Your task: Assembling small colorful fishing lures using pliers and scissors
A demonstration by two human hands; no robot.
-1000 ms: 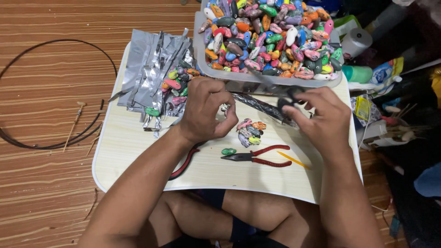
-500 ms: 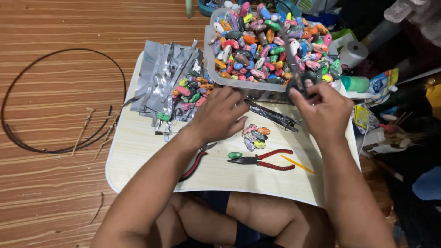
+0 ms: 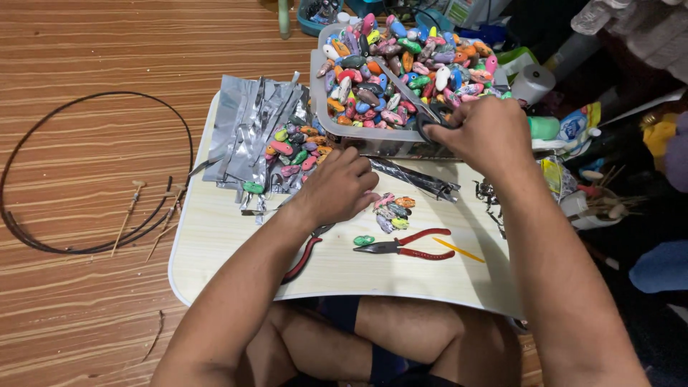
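Head view: the person sits cross-legged behind a pale tabletop [image 3: 215, 236] laid on a wooden floor. The right hand [image 3: 487, 132], at about one o'clock from the tabletop's middle, is closed with fingers pinching a small dark piece [image 3: 428, 129] at the near rim of a clear plastic tub [image 3: 380, 143]; what the piece is cannot be made out. The tub, at twelve o'clock, is heaped with small colourful painted lures [image 3: 401, 72].

The left hand [image 3: 342, 188] rests near the middle, fingers curled loosely downward on the tabletop, just beside a small cluster of lures [image 3: 393, 209]; whether it grips anything cannot be told. Red-handled pliers [image 3: 405, 245] lie at five o'clock of that hand, a green lure [image 3: 364, 241] touching their tip. Silvery foil sheets [image 3: 247, 132] lie at ten o'clock. A black wire hoop [image 3: 29, 236] lies on the floor at nine o'clock.
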